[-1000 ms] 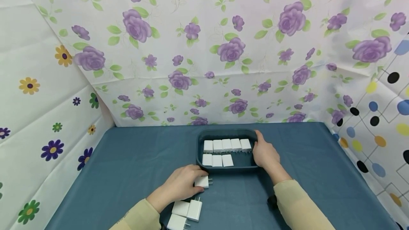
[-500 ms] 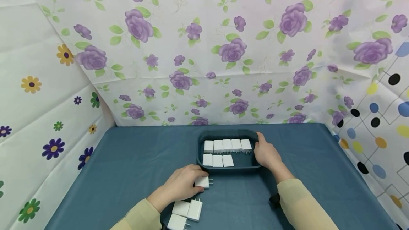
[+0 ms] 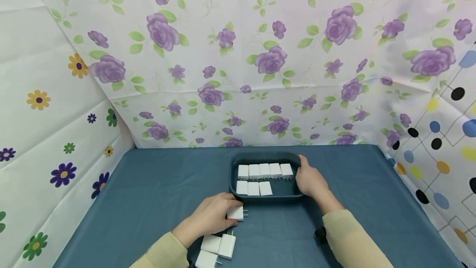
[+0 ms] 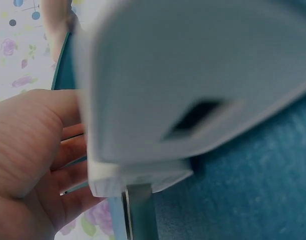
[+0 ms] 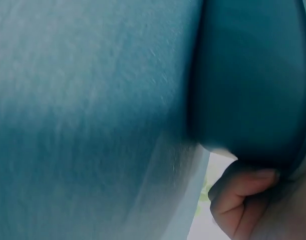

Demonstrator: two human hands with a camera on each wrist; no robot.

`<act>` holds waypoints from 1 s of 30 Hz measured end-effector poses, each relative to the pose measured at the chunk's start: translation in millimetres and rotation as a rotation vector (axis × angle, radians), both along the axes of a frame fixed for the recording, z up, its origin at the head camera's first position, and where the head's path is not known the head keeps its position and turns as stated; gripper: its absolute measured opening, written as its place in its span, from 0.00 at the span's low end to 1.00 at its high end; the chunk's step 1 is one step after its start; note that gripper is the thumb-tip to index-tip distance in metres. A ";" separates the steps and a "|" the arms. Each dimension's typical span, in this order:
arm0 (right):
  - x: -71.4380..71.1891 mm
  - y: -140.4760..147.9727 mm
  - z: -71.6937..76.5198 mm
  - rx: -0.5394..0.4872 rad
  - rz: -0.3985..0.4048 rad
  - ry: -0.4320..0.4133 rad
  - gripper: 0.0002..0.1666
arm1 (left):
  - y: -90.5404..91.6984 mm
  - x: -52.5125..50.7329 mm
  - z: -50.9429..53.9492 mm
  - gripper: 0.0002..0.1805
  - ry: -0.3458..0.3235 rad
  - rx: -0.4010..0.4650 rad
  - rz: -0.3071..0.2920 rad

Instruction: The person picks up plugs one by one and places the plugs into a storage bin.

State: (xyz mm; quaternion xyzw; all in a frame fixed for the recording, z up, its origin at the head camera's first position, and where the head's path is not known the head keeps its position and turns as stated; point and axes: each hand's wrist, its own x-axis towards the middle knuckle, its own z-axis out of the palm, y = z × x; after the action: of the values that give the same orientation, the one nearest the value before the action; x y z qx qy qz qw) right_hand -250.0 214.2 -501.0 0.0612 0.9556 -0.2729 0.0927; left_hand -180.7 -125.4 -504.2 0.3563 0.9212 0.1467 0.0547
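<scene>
Charger (image 3: 235, 214), boxy and flat-pronged, sits pinched in the left hand (image 3: 210, 213). The right hand (image 3: 311, 181) curls round a smooth, round-cornered tray (image 3: 267, 199).

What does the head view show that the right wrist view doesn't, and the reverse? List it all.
Head view only: the white chargers and the left hand holding one.

Right wrist view only: the curled fingers of the right hand, close up.

Both: the right hand at the dark tray, plus the blue tabletop.
</scene>
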 end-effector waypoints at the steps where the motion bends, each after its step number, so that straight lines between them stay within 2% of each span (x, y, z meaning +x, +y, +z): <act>1: 0.3 -0.8 -0.3 0.007 -0.005 0.003 0.36 | 0.2 0.1 -0.2 0.25 0.000 0.000 0.001; 10: -0.1 -3.2 -2.8 0.033 -0.032 0.018 0.36 | 1.9 0.2 -0.3 0.21 0.000 0.020 0.000; 16: 0.4 -4.0 -2.4 0.025 -0.045 0.013 0.36 | 0.6 -0.3 3.4 0.20 -0.021 0.044 -0.025; 23: 1.4 -5.0 -2.5 0.030 -0.057 0.007 0.36 | 4.2 3.4 19.3 0.20 -0.042 0.121 -0.135; 27: 1.1 -4.7 -2.3 0.029 -0.056 0.013 0.36 | 11.0 4.8 31.0 0.20 -0.015 0.190 -0.205; 30: 1.5 -5.0 -1.7 0.027 -0.051 0.018 0.36 | 17.1 3.6 38.5 0.21 0.024 0.242 -0.229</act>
State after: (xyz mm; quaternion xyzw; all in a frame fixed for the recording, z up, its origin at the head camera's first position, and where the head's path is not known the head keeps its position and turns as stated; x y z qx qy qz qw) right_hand -248.5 209.3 -502.7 0.0841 0.9581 -0.2628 0.0764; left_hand -177.2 -108.3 -465.8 0.4646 0.8508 0.2452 0.0168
